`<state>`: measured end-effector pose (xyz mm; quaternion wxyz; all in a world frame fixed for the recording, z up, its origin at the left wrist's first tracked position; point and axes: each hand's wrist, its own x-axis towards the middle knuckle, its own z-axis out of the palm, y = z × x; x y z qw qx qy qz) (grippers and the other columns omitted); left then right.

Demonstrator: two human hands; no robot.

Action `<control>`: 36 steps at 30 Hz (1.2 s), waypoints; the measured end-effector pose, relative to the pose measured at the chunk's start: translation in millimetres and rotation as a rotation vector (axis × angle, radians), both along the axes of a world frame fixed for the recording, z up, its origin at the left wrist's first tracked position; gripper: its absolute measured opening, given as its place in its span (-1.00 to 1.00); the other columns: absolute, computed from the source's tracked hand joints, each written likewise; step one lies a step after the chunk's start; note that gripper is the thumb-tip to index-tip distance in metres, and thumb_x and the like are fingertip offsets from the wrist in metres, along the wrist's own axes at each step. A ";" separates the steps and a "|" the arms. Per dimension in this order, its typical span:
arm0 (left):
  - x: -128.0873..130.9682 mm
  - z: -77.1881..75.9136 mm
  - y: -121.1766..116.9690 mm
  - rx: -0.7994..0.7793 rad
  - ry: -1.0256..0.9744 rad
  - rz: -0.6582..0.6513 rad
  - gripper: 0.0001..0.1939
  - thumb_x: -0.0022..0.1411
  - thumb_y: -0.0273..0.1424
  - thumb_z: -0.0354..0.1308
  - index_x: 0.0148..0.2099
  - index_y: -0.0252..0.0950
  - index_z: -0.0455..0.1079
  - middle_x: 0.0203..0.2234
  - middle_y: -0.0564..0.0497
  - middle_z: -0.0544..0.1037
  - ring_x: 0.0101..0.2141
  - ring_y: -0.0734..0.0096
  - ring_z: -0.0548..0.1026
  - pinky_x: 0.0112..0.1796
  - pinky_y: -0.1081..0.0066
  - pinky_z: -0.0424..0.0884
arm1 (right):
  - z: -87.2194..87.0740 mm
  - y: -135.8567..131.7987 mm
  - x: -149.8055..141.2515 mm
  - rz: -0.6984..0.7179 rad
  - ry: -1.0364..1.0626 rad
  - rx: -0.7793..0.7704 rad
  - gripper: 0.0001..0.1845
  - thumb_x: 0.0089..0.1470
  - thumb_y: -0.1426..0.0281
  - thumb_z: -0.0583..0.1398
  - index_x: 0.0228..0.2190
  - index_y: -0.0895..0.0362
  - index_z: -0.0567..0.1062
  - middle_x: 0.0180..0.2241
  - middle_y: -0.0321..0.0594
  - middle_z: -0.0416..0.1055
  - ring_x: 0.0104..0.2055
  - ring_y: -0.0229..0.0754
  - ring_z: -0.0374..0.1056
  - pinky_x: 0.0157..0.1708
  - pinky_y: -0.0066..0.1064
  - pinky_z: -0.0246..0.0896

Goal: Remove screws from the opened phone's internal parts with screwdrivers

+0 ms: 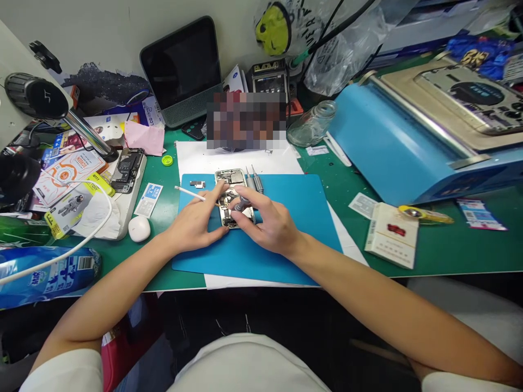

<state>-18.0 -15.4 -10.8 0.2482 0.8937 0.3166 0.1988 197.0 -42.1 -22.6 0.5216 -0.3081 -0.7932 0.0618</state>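
An opened smartphone (231,178) with its inner parts bare lies on the blue mat (302,218). My left hand (196,220) steadies its left side, index finger near the upper part and thumb by the lower edge. A thin white stick (190,193) pokes out beside that hand; whether the fingers hold it is hidden. My right hand (272,226) pinches a short grey screwdriver (242,203) over the phone's middle, its tip hidden. Just right of the phone lie grey screwdrivers (256,181). A small phone part (198,184) sits on the mat at upper left.
A blue machine (368,136) stands at right, near a cigarette box (392,234) and yellow cutter (427,214). Behind are a glass jar (312,125) and dark-screened device (182,65). At left are a white earbud case (139,228), another opened phone (127,171) and a blue packet (49,275).
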 end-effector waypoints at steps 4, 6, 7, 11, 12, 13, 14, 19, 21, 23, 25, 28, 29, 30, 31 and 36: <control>0.2 0.3 0.1 -0.002 -0.001 0.000 0.13 0.29 -0.32 0.25 0.57 -0.14 -0.52 0.37 -0.19 0.29 0.28 -0.11 0.33 0.16 0.07 0.38 | -0.4 0.0 0.2 0.003 0.004 -0.006 -0.29 0.29 0.49 0.22 0.37 0.02 0.14 -0.09 -0.13 0.62 -0.21 -0.15 0.62 -0.21 -0.32 0.65; 0.2 0.2 -0.1 -0.003 0.002 0.002 0.12 0.30 -0.31 0.24 0.57 -0.15 -0.52 0.36 -0.19 0.30 0.27 -0.11 0.35 0.16 0.07 0.38 | -0.5 0.1 0.1 0.006 0.001 -0.005 -0.29 0.29 0.49 0.22 0.37 0.02 0.13 -0.07 -0.13 0.61 -0.20 -0.15 0.62 -0.21 -0.32 0.65; 0.2 0.1 -0.2 -0.004 0.004 0.004 0.12 0.30 -0.31 0.24 0.57 -0.15 -0.51 0.36 -0.20 0.30 0.26 -0.10 0.35 0.15 0.07 0.38 | -0.5 0.2 0.1 0.007 -0.001 -0.006 -0.29 0.30 0.49 0.22 0.37 0.01 0.13 -0.05 -0.12 0.61 -0.19 -0.15 0.62 -0.20 -0.32 0.65; 0.0 -0.3 -0.5 -0.010 0.011 0.010 0.11 0.30 -0.30 0.24 0.57 -0.16 -0.50 0.33 -0.20 0.34 0.25 -0.10 0.37 0.14 0.08 0.39 | -0.3 0.4 -0.2 0.009 -0.014 -0.009 -0.31 0.30 0.48 0.21 0.36 0.02 0.13 0.01 -0.08 0.59 -0.15 -0.15 0.62 -0.16 -0.34 0.64; 0.0 -0.4 -0.5 -0.010 0.011 0.010 0.11 0.30 -0.30 0.24 0.57 -0.16 -0.50 0.33 -0.21 0.34 0.25 -0.10 0.37 0.14 0.08 0.39 | -0.1 0.4 -0.3 0.008 -0.017 -0.006 -0.31 0.31 0.48 0.21 0.36 0.03 0.13 0.01 -0.08 0.60 -0.15 -0.15 0.62 -0.16 -0.35 0.64; 0.1 -0.4 -0.4 -0.009 0.008 0.008 0.11 0.30 -0.30 0.25 0.57 -0.16 -0.50 0.33 -0.21 0.34 0.25 -0.11 0.37 0.15 0.08 0.39 | 0.0 0.3 -0.4 0.007 -0.019 -0.002 -0.32 0.31 0.48 0.21 0.36 0.03 0.13 0.01 -0.08 0.60 -0.16 -0.15 0.62 -0.17 -0.35 0.64; 0.1 -0.3 -0.2 -0.006 0.005 0.006 0.11 0.30 -0.30 0.25 0.57 -0.16 -0.50 0.34 -0.20 0.33 0.26 -0.11 0.36 0.15 0.08 0.39 | 0.2 0.1 -0.5 0.006 -0.023 0.001 -0.32 0.31 0.48 0.21 0.36 0.03 0.13 0.00 -0.08 0.60 -0.17 -0.15 0.62 -0.17 -0.35 0.64; 0.7 0.5 0.1 0.008 -0.013 -0.005 0.12 0.30 -0.33 0.24 0.57 -0.16 -0.52 0.36 -0.18 0.31 0.29 -0.10 0.33 0.18 0.06 0.37 | 1.8 -0.6 -0.9 -0.004 -0.038 0.008 -0.34 0.31 0.48 0.20 0.35 0.04 0.14 -0.10 -0.13 0.63 -0.23 -0.16 0.62 -0.23 -0.34 0.64; 0.9 0.6 0.0 0.009 -0.016 -0.006 0.12 0.31 -0.32 0.24 0.57 -0.16 -0.52 0.36 -0.18 0.30 0.29 -0.10 0.32 0.18 0.06 0.37 | 2.3 -0.6 -0.8 -0.001 -0.041 0.017 -0.33 0.30 0.49 0.20 0.35 0.06 0.15 -0.10 -0.11 0.63 -0.20 -0.15 0.62 -0.22 -0.33 0.64; 0.9 0.5 -0.1 0.012 -0.019 -0.007 0.12 0.31 -0.32 0.24 0.57 -0.16 -0.52 0.37 -0.18 0.29 0.30 -0.11 0.31 0.19 0.05 0.36 | 2.5 -0.6 -0.6 0.000 -0.046 0.027 -0.33 0.29 0.51 0.21 0.34 0.08 0.16 -0.11 -0.10 0.62 -0.17 -0.13 0.62 -0.21 -0.32 0.64; 0.9 0.2 0.0 0.009 -0.017 -0.008 0.12 0.30 -0.31 0.25 0.57 -0.15 -0.52 0.38 -0.18 0.27 0.30 -0.11 0.31 0.19 0.04 0.36 | 2.3 -0.7 -0.4 -0.007 -0.053 0.030 -0.33 0.28 0.51 0.22 0.34 0.09 0.16 -0.14 -0.10 0.63 -0.19 -0.13 0.61 -0.22 -0.32 0.64; 1.0 0.0 0.3 0.002 -0.012 -0.005 0.11 0.30 -0.31 0.25 0.57 -0.14 -0.50 0.39 -0.17 0.26 0.30 -0.10 0.31 0.19 0.04 0.36 | 1.7 -0.9 -0.2 -0.012 -0.055 0.027 -0.32 0.29 0.50 0.21 0.35 0.07 0.15 -0.14 -0.12 0.63 -0.22 -0.15 0.61 -0.24 -0.33 0.63; 1.1 0.0 0.4 0.003 -0.012 -0.004 0.11 0.30 -0.31 0.24 0.57 -0.15 -0.50 0.39 -0.17 0.26 0.30 -0.10 0.31 0.19 0.04 0.36 | 1.6 -0.9 -0.1 -0.011 -0.055 0.028 -0.32 0.29 0.51 0.20 0.35 0.07 0.14 -0.13 -0.12 0.63 -0.21 -0.15 0.61 -0.23 -0.33 0.63; 1.2 0.0 0.5 0.005 -0.013 -0.004 0.11 0.30 -0.30 0.24 0.57 -0.15 -0.50 0.39 -0.17 0.26 0.30 -0.10 0.31 0.20 0.03 0.36 | 1.5 -0.8 0.0 -0.009 -0.056 0.031 -0.32 0.29 0.51 0.20 0.35 0.08 0.14 -0.11 -0.10 0.63 -0.19 -0.14 0.61 -0.22 -0.32 0.63; 1.2 0.0 0.5 0.008 -0.014 -0.004 0.11 0.30 -0.30 0.24 0.57 -0.15 -0.50 0.39 -0.18 0.26 0.30 -0.11 0.32 0.20 0.03 0.35 | 1.5 -0.6 0.1 -0.008 -0.057 0.038 -0.32 0.28 0.52 0.20 0.35 0.09 0.15 -0.09 -0.08 0.62 -0.17 -0.13 0.61 -0.21 -0.32 0.63; 0.8 0.4 0.0 0.016 -0.017 -0.003 0.08 0.33 -0.27 0.22 0.57 -0.16 -0.50 0.39 -0.19 0.26 0.30 -0.11 0.31 0.20 0.01 0.35 | 2.3 0.5 1.1 0.020 -0.067 0.068 -0.31 0.25 0.48 0.28 0.33 0.12 0.20 -0.09 -0.04 0.61 -0.12 -0.09 0.60 -0.17 -0.29 0.62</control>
